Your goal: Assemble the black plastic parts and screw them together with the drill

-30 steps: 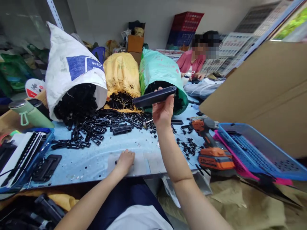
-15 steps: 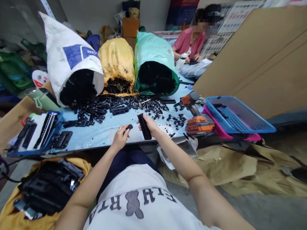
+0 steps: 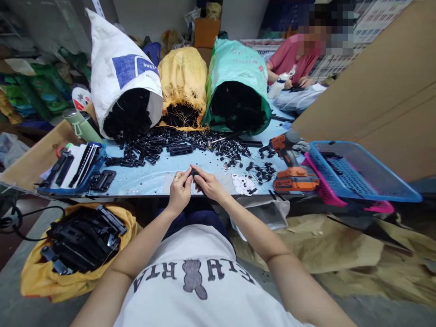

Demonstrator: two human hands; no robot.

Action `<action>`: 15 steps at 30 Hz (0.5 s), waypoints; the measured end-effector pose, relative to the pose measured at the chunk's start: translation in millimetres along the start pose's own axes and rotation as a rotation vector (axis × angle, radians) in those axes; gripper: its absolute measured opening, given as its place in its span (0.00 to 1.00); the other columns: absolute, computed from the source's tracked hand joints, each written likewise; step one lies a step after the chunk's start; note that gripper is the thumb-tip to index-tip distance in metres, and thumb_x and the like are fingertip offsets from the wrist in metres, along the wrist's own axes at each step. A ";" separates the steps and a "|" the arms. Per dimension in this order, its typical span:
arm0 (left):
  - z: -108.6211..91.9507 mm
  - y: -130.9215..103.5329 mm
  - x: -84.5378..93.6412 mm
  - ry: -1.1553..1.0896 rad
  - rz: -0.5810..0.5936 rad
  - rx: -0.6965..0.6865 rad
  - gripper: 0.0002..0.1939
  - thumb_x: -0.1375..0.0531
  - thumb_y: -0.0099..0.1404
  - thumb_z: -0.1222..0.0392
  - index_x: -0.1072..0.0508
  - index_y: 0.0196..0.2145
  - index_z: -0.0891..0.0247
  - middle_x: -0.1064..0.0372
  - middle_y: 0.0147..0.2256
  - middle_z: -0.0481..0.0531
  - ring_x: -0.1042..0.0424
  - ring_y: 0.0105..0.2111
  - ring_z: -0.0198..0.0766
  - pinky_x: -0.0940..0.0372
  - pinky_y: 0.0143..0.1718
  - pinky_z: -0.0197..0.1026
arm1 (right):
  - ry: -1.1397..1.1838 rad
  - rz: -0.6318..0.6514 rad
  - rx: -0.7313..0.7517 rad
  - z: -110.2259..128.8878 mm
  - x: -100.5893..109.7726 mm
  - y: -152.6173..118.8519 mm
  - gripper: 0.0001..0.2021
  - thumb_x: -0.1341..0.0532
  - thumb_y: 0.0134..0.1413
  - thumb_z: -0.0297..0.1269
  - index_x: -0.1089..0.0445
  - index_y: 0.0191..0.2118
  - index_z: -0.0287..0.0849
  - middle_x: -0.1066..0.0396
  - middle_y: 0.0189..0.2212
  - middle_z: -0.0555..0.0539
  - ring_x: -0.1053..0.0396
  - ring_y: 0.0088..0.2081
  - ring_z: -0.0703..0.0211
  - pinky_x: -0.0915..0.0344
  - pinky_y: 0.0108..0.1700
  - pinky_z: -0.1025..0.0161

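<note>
My left hand [image 3: 180, 190] and my right hand [image 3: 209, 184] meet over the near edge of the blue-topped table. Their fingertips are closed around a black plastic part [image 3: 194, 173], mostly hidden by the fingers. Whether it is one piece or two pressed together, I cannot tell. Just beyond the hands lie loose black parts [image 3: 141, 150] and many small dark-headed screws [image 3: 235, 154]. A white sheet with round pieces [image 3: 242, 184] rests to the right of my right hand.
Three sacks, white [image 3: 102, 59], yellow [image 3: 182, 68] and green [image 3: 238, 59], spill black parts. An orange cordless drill [image 3: 294, 179] and a blue basket [image 3: 402, 188] stand right. At left are a parts tray [image 3: 80, 170] and a floor sack [image 3: 30, 281]. A co-worker [image 3: 289, 56] sits opposite.
My hands have come together at the fingertips. The long black piece upright in my right hand is now largely out of sight behind the fingers. The view has shifted left.
</note>
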State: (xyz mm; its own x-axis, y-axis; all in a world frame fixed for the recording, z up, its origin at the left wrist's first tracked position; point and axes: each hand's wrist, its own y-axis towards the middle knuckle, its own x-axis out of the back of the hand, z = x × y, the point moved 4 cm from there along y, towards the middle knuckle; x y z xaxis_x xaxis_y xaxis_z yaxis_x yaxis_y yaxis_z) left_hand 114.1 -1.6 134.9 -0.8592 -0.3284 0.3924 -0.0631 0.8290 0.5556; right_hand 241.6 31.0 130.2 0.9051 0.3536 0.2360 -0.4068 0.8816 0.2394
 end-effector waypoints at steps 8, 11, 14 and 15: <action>-5.1 8.2 4.2 -0.016 -0.026 -0.152 0.17 0.53 0.69 0.57 0.31 0.50 0.63 0.32 0.37 0.56 0.33 0.38 0.37 0.34 0.41 0.42 | -0.070 -0.140 0.096 9.3 -10.4 -3.9 0.25 0.48 0.59 0.47 0.43 0.61 0.49 0.31 0.39 0.46 0.36 0.23 0.69 0.31 0.26 0.66; 4.0 16.7 8.6 -0.036 -0.012 -0.148 0.17 0.52 0.69 0.58 0.31 0.50 0.64 0.33 0.36 0.55 0.33 0.37 0.36 0.34 0.40 0.41 | -0.053 -0.145 0.093 0.3 -11.9 2.1 0.26 0.48 0.59 0.48 0.45 0.62 0.48 0.31 0.37 0.47 0.36 0.22 0.69 0.32 0.24 0.67; 20.5 19.3 1.2 -0.055 0.040 -0.106 0.16 0.51 0.68 0.58 0.30 0.48 0.63 0.32 0.36 0.54 0.32 0.38 0.37 0.34 0.41 0.42 | -0.028 -0.116 0.043 -15.3 -16.7 12.1 0.27 0.50 0.59 0.49 0.48 0.63 0.47 0.31 0.36 0.48 0.37 0.22 0.70 0.32 0.23 0.68; 28.7 17.7 -3.7 -0.063 0.041 -0.060 0.15 0.51 0.68 0.57 0.30 0.48 0.62 0.32 0.37 0.55 0.32 0.38 0.37 0.34 0.42 0.43 | -0.033 -0.085 0.006 -22.2 -18.6 16.2 0.27 0.50 0.60 0.50 0.48 0.63 0.48 0.31 0.36 0.49 0.36 0.22 0.70 0.32 0.24 0.68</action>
State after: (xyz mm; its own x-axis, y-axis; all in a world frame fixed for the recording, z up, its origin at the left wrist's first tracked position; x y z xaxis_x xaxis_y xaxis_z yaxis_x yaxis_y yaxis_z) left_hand 101.6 27.3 122.3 -0.8906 -0.2644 0.3701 0.0014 0.8121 0.5834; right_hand 221.0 45.6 108.7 0.9320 0.2669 0.2453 -0.3294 0.9061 0.2655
